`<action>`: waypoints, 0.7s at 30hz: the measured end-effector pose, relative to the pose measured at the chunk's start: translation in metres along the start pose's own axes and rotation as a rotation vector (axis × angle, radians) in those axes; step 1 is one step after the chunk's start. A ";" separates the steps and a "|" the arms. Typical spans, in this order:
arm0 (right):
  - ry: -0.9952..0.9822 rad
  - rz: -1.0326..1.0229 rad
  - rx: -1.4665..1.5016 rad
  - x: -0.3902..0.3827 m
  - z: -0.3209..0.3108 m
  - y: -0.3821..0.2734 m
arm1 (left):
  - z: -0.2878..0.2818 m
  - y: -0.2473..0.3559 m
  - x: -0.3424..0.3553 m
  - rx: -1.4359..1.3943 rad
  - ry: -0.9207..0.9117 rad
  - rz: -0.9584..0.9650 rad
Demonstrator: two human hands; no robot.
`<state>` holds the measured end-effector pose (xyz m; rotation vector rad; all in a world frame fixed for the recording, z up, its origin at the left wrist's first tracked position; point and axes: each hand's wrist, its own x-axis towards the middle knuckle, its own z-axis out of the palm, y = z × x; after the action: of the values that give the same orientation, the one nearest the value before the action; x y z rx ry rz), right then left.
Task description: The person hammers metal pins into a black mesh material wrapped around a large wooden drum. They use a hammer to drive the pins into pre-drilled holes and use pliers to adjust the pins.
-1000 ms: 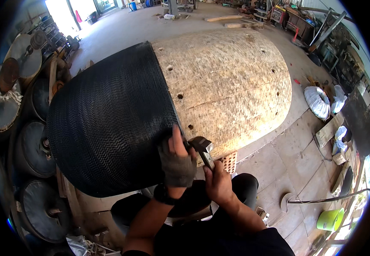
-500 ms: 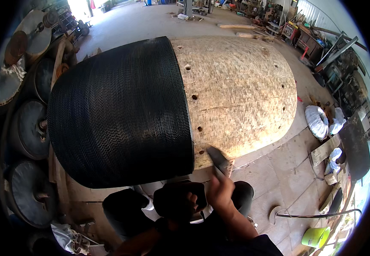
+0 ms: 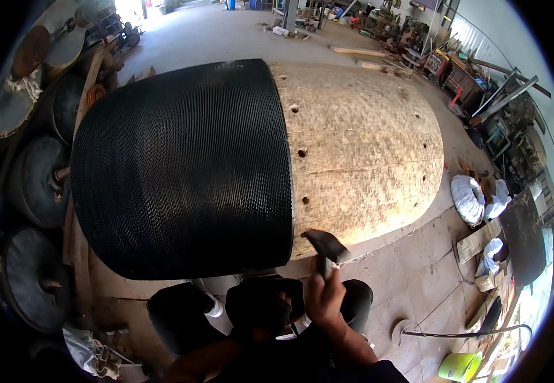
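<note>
A large drum lies across the view. Its left part is wrapped in black ribbed sheet (image 3: 181, 172), and its right part is bare, mottled tan wood (image 3: 366, 147) with a row of dark holes next to the black edge. My right hand (image 3: 325, 300) is closed round the handle of a hammer. The dark hammer head (image 3: 325, 244) is at the drum's lower edge, near the seam; whether it touches is unclear. In deep shadow between my knees, my left hand (image 3: 280, 311) has curled fingers at a dark rounded thing (image 3: 245, 300). What they grip is hidden.
Dark discs with axles (image 3: 31, 277) stand along the left side, by a long wooden beam (image 3: 76, 236). To the right are a white wrapped coil (image 3: 467, 199), boards (image 3: 478, 241), a curved dark sheet (image 3: 523, 239), a metal rod with a round base (image 3: 462, 334) and a lime-green bucket (image 3: 459, 367).
The hammer has turned in my right hand, its head now lying more crosswise and a little lower. My view has shifted slightly, and the drum's holes sit lower.
</note>
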<state>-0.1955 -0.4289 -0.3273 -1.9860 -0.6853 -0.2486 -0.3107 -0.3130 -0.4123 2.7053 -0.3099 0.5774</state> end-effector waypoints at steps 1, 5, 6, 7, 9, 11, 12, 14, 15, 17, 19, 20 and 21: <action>0.090 -0.108 0.067 -0.002 -0.001 0.000 | 0.001 0.002 -0.004 0.029 0.001 0.014; 0.001 -0.100 -0.186 0.014 0.010 0.012 | 0.026 0.006 -0.016 0.038 -0.237 -0.112; -0.137 0.187 -0.239 0.019 0.018 0.011 | 0.030 0.006 -0.018 0.011 -0.222 -0.128; -0.139 0.164 -0.190 0.012 0.015 0.009 | 0.024 0.007 -0.020 0.027 -0.159 -0.094; -0.122 0.086 -0.092 0.003 0.002 0.007 | 0.010 0.005 -0.006 0.078 -0.003 -0.015; 0.008 -0.070 0.054 -0.001 -0.003 -0.004 | -0.002 0.010 0.003 -0.074 -0.116 -0.164; 0.079 -0.179 0.109 0.003 -0.002 -0.008 | -0.004 0.011 0.005 -0.097 -0.140 -0.199; 0.041 -0.115 -0.025 0.011 0.002 0.000 | -0.009 0.014 0.010 -0.082 -0.147 -0.233; 0.016 -0.078 -0.092 0.012 0.006 0.004 | -0.012 0.015 0.010 -0.069 -0.110 -0.207; -0.147 0.254 -0.223 0.017 0.017 0.009 | -0.022 0.014 0.012 -0.057 -0.008 -0.126; -0.094 0.153 -0.096 0.001 0.002 0.000 | -0.023 0.011 0.011 -0.079 0.019 -0.077; -0.041 0.146 -0.032 -0.004 0.000 0.004 | -0.018 0.009 0.009 -0.096 -0.017 -0.081; 0.011 0.141 0.035 -0.007 0.000 0.005 | -0.009 0.008 0.005 -0.097 -0.038 -0.076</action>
<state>-0.1986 -0.4339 -0.3345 -1.9877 -0.5361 -0.1616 -0.3119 -0.3177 -0.4001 2.6245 -0.2381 0.4769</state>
